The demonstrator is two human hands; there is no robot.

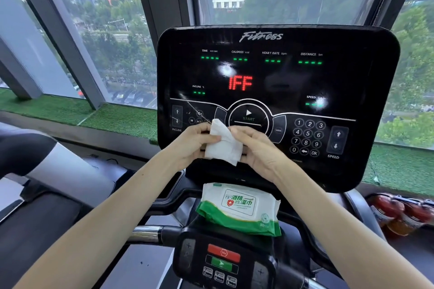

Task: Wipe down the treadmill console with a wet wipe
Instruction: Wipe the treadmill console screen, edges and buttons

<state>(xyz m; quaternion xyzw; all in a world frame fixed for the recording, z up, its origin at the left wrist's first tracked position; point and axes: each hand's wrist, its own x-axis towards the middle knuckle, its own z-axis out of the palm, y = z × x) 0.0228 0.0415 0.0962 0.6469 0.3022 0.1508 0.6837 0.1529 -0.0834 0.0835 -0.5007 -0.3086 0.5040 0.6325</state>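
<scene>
The black treadmill console fills the centre, its display lit with red letters and green dashes. In front of its lower left part I hold a white wet wipe, partly folded, between both hands. My left hand pinches the wipe's left edge and my right hand grips its right edge. The wipe hangs just in front of the console's start button area; whether it touches the surface I cannot tell. A green and white pack of wet wipes lies on the ledge below the console.
A lower control panel with red and green buttons sits on the handlebar beneath the pack. Red-capped bottles lie at the right. Another treadmill stands to the left. Large windows and a strip of green turf run behind the console.
</scene>
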